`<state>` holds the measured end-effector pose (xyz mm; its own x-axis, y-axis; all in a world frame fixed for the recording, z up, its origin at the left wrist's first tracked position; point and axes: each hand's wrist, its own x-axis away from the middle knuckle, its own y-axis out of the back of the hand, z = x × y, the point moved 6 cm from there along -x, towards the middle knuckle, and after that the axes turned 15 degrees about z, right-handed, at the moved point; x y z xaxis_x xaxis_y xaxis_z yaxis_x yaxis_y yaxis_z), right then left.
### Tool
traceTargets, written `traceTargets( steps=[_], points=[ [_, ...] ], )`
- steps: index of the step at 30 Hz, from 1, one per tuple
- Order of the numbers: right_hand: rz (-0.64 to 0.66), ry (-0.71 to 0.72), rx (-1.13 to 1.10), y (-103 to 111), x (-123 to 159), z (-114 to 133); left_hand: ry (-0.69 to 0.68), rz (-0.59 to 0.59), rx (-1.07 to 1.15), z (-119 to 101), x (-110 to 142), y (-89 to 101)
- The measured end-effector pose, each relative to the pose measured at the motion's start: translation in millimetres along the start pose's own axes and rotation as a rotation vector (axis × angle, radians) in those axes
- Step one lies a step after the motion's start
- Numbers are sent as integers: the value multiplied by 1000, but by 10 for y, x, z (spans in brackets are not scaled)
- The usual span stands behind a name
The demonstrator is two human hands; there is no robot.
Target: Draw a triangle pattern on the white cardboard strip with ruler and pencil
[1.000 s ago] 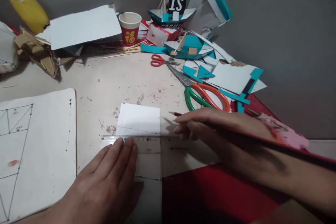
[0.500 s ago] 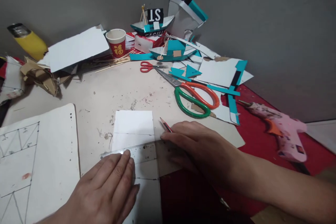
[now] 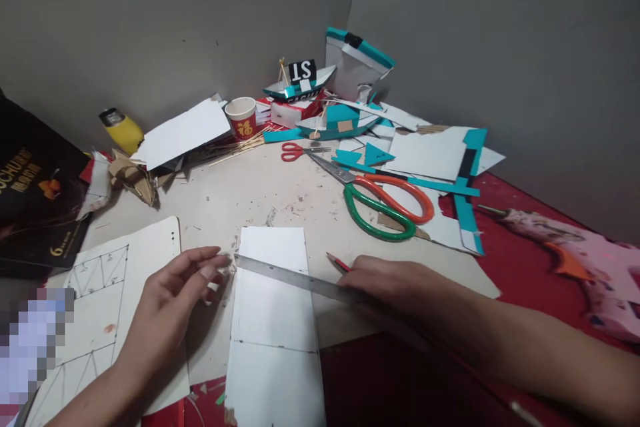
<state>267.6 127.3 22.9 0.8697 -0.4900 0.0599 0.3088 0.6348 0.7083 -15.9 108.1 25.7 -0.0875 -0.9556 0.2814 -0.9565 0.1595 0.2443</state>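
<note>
A white card strip with drawn cross lines lies lengthwise in front of me. Across its upper part slants a clear ruler, slightly blurred, its right end running into my right hand. That hand is closed on a red pencil, whose tip points up and left, and it appears to grip the ruler too. My left hand hovers just left of the ruler's end, fingers curved and apart, with nothing in them. Beneath it lies a sheet with a drawn truss pattern.
Large scissors and small red scissors lie beyond the strip. Paper boats, card scraps and a paper cup stand farther back. A pink glue gun is at right, a black bag at left.
My left hand has lifted off the ruler and moved left. The ruler has swung so its right end is lower, now at my right hand. The view has shifted, showing the black bag.
</note>
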Motion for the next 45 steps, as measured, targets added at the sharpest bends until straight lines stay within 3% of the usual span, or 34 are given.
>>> traceTargets(
  steps=[2,4,7,10,15,21,26,31,35,40,45],
  points=[
    [-109,-30,-85,150,14,-15,94,61,194,48,-51,-33],
    [-217,-170,-245,239,31,-97,144,96,279,48,-70,-71],
    [-233,-327,-581,133,7,-194,168,117,319,13,-54,-119],
    [-184,-321,-742,-44,-72,-176,190,136,352,-1,-19,-170],
    [-179,-318,-815,-170,-117,-161,228,201,418,43,23,-297],
    [-267,-230,-887,-148,-193,-147,299,445,344,86,107,-533],
    [-497,-249,-1055,-29,-216,-174,148,355,392,-6,34,-365],
    [-579,-138,-1018,168,-373,-71,49,308,462,-39,-29,-243],
    [-652,-142,-1014,174,-594,-77,38,282,434,-27,-2,-233],
    [-578,-139,-1042,4,-756,-127,12,266,359,46,-22,-211],
    [-546,-159,-1038,-36,-752,-211,77,353,417,92,-51,-244]
  ],
)
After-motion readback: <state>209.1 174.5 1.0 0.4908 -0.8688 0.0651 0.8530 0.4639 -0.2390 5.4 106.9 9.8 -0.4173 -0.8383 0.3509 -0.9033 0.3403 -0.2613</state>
